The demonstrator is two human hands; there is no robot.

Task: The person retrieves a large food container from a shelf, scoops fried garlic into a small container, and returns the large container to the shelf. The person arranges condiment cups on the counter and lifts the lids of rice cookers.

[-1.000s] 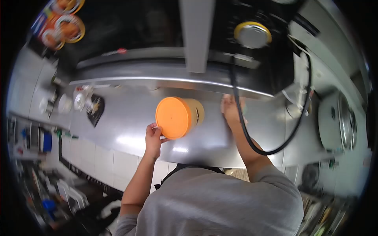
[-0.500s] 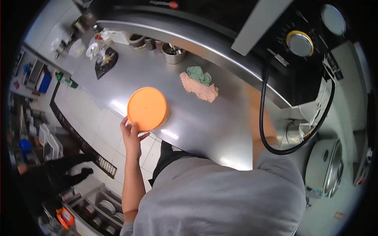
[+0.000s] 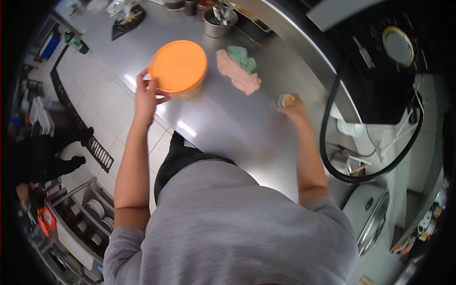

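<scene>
A round tub with an orange lid [image 3: 178, 66] stands on the steel counter [image 3: 223, 128], its lid in place. My left hand [image 3: 148, 92] grips the tub's near left side, fingers at the lid's rim and thumb along the wall. Over the right part of the counter, my right hand [image 3: 295, 109] holds a small white cup [image 3: 285, 100] with something yellow in it, fingers closed about its side. Between the two hands, farther back, lie a crumpled pink cloth [image 3: 237, 73] and a green cloth [image 3: 241, 58], touching each other.
A metal pot of utensils [image 3: 218, 26] stands at the back, with a black bag [image 3: 127, 23] to its left. A black cable [image 3: 327, 161] loops down at the right beside the oven [image 3: 375, 61]. Someone in dark clothes [image 3: 42, 154] is at the far left.
My right hand has come into view with the small cup. My view has shifted, so the counter's things sit higher in the picture. The left hand stays at the tub.
</scene>
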